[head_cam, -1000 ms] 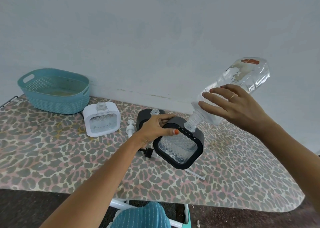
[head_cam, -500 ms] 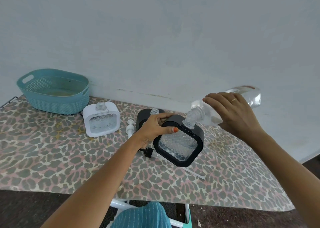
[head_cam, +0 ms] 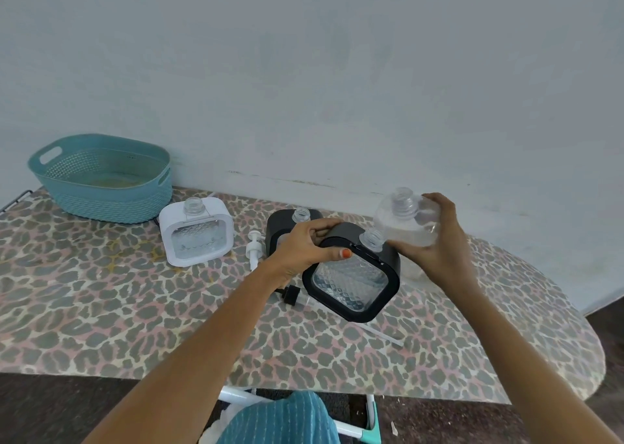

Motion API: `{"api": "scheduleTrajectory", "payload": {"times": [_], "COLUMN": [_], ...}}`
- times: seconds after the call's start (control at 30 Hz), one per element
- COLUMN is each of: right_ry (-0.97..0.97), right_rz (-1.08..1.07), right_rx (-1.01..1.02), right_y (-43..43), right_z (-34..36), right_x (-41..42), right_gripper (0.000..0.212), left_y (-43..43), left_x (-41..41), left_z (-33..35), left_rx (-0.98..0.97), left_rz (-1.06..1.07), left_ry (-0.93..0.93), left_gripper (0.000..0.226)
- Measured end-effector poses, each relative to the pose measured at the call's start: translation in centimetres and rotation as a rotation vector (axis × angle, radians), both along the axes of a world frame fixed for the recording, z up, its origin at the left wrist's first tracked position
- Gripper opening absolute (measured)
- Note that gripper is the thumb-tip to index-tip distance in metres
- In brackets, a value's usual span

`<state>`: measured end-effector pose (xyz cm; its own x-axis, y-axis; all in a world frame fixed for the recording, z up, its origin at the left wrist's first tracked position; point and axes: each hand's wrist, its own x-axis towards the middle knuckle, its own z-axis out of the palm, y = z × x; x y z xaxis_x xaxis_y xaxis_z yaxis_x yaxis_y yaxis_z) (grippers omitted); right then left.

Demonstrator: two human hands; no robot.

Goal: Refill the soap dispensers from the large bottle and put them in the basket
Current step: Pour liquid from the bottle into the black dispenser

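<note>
Both hands gripping | left (head_cam: 305, 247): black dispenser (head_cam: 353, 274) | right (head_cam: 435, 241): large bottle (head_cam: 405, 220)

The basket (head_cam: 101, 187) was teal, the table (head_cam: 101, 308) leopard-print, one dispenser (head_cam: 197, 232) white, another (head_cam: 353, 274) black with quilted clear panel; the bottle (head_cam: 407, 222) seemed colourless.

Both forearms are bare, no sleeves in sight. The left hand (head_cam: 304, 246) has its thumbnail painted orange-red. The right hand (head_cam: 435, 241) shows no polish from here. Low at the front sits teal fabric (head_cam: 280, 420) with thin pale stripes, seemingly the person's clothing
</note>
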<state>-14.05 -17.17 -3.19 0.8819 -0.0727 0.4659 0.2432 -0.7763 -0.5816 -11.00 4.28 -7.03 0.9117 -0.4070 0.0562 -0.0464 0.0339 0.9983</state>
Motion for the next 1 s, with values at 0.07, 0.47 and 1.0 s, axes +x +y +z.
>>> {"api": "scheduleTrajectory", "payload": {"times": [0.07, 0.47, 1.0], "right_ry": [0.012, -0.002, 0.09], "right_rz": [-0.072, -0.404, -0.433], "right_rx": [0.147, 0.445, 0.449], "right_y": [-0.4, -2.5, -3.5], "right_z": [-1.1, -6.0, -7.6], "right_x": [0.2, -0.8, -2.8], "right_gripper": [0.086, 0.094, 0.09], "left_y": [-0.2, -2.5, -9.1], "left_x": [0.1, 1.1, 2.4], "left_z": [-0.2, -1.7, -5.5], "left_rx": [-0.01, -0.112, -0.258], "left_rz": [0.009, 0.182, 0.364], "left_ry": [-0.004, -0.069, 0.005], "left_gripper": [0.051, 0.045, 0.048]}}
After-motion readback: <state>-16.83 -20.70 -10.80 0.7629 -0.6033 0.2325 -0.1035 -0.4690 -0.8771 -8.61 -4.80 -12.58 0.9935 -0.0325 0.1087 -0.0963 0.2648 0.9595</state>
